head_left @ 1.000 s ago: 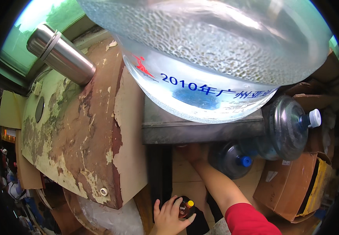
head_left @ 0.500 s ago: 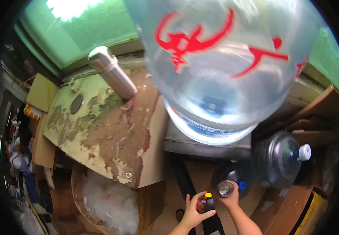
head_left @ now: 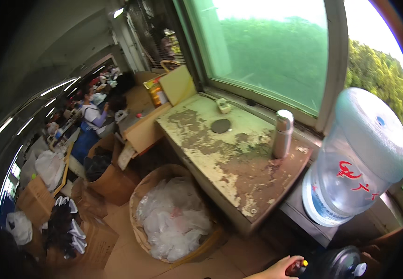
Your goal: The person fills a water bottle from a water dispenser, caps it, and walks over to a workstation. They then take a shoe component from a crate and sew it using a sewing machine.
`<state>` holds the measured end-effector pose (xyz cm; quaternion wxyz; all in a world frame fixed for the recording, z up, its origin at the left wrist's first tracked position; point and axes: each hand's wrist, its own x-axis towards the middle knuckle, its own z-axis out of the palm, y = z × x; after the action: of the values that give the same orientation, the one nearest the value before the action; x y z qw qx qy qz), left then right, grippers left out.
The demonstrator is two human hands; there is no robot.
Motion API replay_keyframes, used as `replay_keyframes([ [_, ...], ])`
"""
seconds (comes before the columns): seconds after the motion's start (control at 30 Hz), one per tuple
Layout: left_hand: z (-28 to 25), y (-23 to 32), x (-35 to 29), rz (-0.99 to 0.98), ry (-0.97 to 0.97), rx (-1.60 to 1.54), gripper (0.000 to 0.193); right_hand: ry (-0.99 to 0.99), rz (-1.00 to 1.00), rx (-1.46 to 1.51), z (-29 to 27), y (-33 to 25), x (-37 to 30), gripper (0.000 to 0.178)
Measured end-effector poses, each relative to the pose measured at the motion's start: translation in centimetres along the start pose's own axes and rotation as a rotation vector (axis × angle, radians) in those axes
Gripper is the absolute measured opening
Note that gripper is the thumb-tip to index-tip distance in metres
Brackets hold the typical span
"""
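At the lower edge, right of centre, my left hand [head_left: 283,269] is closed around a small dark red container [head_left: 296,268] with a yellow top. Its lower part is hidden by my fingers and the picture's edge. My right hand is out of view. Close to the right of my left hand lies a dark water jug [head_left: 339,262] with a white cap. Above it a large clear water jug [head_left: 357,160] stands upside down on a dark stand [head_left: 304,218]. A steel thermos flask [head_left: 283,135] stands on the worn cabinet top [head_left: 220,158].
A round bin [head_left: 138,228] lined with clear plastic bags stands left of the cabinet. Cardboard boxes [head_left: 104,239] and dark gloves [head_left: 64,228] crowd the left. A person [head_left: 93,114] sits farther back. A green-tinted window [head_left: 266,60] runs behind the cabinet.
My view has swung left and up, so the cabinet and jug shifted right and look smaller. My right hand with the metal cup has left the view; the left still holds the container.
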<state>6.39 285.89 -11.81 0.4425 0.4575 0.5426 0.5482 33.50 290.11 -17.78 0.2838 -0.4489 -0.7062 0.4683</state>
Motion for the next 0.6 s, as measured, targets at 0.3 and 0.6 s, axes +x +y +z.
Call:
replay_keyframes([
  [0.3,-5.3,3.0,-23.0,0.222,0.448,0.737,0.077,-0.775,-0.077,0.232,18.0,-6.8,-3.4,0.091],
  [0.6,-12.4,9.3,-55.8,-0.201,1.055,0.861,0.072,-1.528,-0.695,0.088,41.9,-20.4,-24.4,0.055],
])
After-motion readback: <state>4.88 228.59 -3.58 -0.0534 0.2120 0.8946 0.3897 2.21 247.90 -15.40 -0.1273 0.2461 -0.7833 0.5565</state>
